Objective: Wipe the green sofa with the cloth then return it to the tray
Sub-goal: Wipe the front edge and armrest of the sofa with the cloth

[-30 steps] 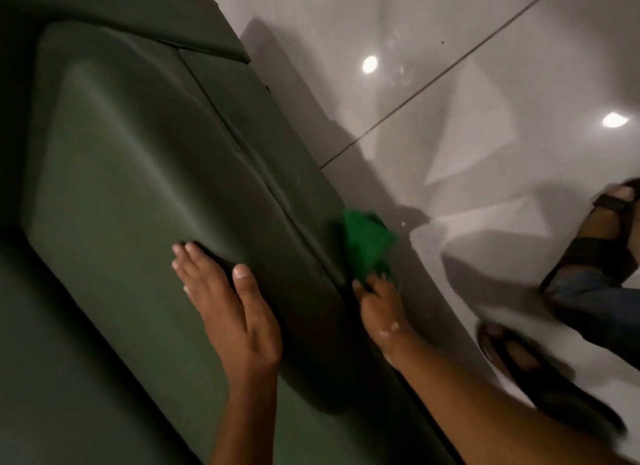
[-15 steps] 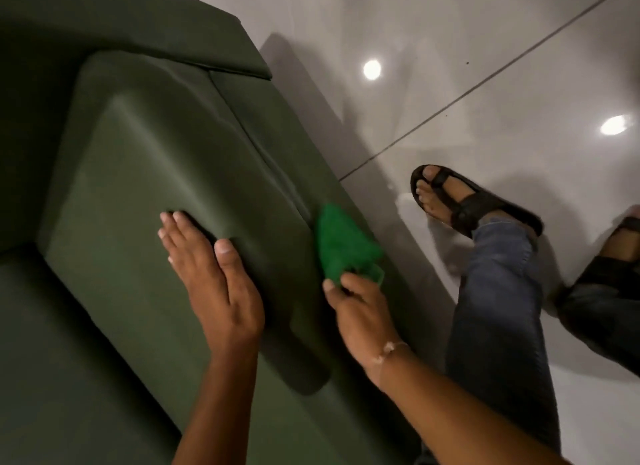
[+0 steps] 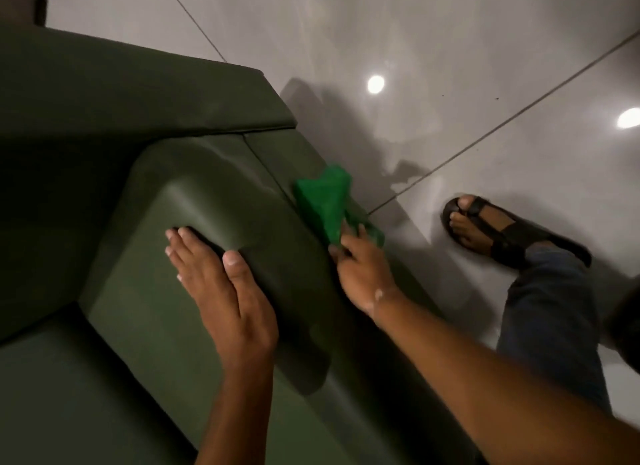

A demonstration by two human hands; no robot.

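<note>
Two hands work on the green sofa [image 3: 104, 125]. We see the left hand [image 3: 221, 291] lying flat on the seat cushion [image 3: 194, 201], fingers stretched together and holding nothing. We see the right hand [image 3: 363, 274] at the outer edge of the sofa, its fingers closed around the bright green cloth [image 3: 323, 201], which is pressed against the sofa's front side, just beside the seam. On the glossy tiled floor [image 3: 450, 48] we see a foot in a black sandal [image 3: 498, 232] and a leg in blue jeans [image 3: 550, 319].
</note>
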